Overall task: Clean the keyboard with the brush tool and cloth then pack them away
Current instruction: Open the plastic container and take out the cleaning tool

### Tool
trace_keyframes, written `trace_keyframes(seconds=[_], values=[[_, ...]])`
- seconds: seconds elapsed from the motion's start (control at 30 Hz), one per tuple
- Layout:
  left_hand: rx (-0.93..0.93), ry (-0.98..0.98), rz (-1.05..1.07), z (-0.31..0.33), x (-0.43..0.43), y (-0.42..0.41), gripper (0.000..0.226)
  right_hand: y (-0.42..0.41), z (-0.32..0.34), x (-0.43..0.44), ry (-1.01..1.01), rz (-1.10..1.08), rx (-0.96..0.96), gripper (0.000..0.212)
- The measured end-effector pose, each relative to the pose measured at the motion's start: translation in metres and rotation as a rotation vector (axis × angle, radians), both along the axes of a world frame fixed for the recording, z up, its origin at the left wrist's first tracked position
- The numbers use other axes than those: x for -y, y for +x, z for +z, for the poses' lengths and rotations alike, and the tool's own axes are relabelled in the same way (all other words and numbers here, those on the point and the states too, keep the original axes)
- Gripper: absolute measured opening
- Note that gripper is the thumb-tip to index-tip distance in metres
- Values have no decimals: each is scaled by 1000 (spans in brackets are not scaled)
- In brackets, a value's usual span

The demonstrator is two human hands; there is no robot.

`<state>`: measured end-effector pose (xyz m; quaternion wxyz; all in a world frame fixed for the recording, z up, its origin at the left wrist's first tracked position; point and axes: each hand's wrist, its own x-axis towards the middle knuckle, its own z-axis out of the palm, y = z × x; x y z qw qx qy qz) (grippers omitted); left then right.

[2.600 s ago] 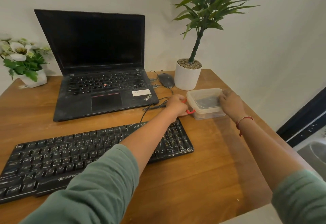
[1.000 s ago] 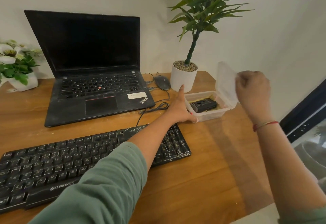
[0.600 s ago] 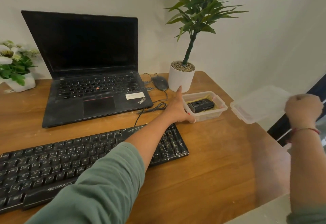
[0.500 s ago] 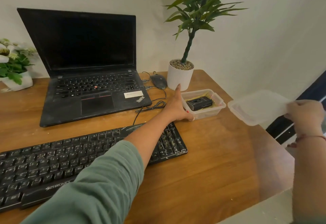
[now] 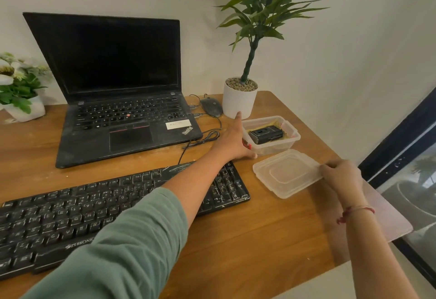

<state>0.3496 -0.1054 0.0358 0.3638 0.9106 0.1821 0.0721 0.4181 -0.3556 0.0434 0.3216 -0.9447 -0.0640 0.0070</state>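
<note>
**Tub open, tools not yet out**

The black brush tool [image 5: 266, 134] lies inside the small clear plastic tub [image 5: 273, 149], on top of what looks like a folded yellow cloth [image 5: 277, 123]. Both are still packed, so you are at the unpacking step and no cleaning has begun.

Your left hand [image 5: 232, 143] presses against the tub's left wall with straight fingers. It steadies the tub and grips nothing. Your right hand [image 5: 342, 176] pinches the right edge of the flat translucent plastic lid [image 5: 286, 172], which sits just in front of the tub. Whether the lid rests fully on the brown wooden table [image 5: 259, 239] is hard to tell.

The dusty black keyboard [image 5: 118, 204] waits in front of the tub and to its left. Behind the tub stands a white potted plant [image 5: 239, 100], and farther left of it are a dark mouse [image 5: 211, 107] and an open black laptop [image 5: 118, 86].

Next, I judge, you should let the lid go, reach into the tub, and lift the brush tool clear of its walls. Keep your left hand bracing the tub, which is light and could slide.
</note>
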Motion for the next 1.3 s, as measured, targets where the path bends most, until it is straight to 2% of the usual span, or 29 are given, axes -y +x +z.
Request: trace_keyframes(seconds=[0.1, 0.2, 0.33, 0.4, 0.53, 0.6, 0.67, 0.87, 0.97, 1.13, 1.23, 1.3], values=[[6, 19, 5, 3, 2, 2, 128, -4, 4, -2, -222, -18, 79, 20], [1, 46, 3, 3, 4, 1, 127, -3, 16, -17, -232, -1, 229, 23], [15, 55, -14, 0, 3, -3, 123, 10, 49, -71, -158, 387, 403, 19], [20, 57, -15, -1, 2, -5, 120, 34, 57, -103, -313, 606, 379, 21], [26, 82, -49, -1, -4, -9, 107, 73, 50, -146, -785, 830, 244, 49], [5, 126, -75, -1, -5, -9, 93, 80, 43, -152, -911, 884, 239, 56], [-11, 161, -89, -1, -6, -9, 85, 81, 39, -152, -966, 927, 263, 50], [23, 203, -83, 1, -5, -7, 73, 80, 35, -141, -778, 926, 306, 30], [44, 196, -81, 1, -6, -4, 68, 75, 43, -135, -760, 950, 438, 22], [39, 195, -74, 0, -6, -2, 66, 73, 52, -127, -692, 958, 515, 23], [59, 129, -25, 7, -3, -4, 65, 65, 65, -119, -524, 930, 618, 32], [149, 27, 10, 21, 0, -9, 70, 50, 78, -113, -331, 901, 708, 39]])
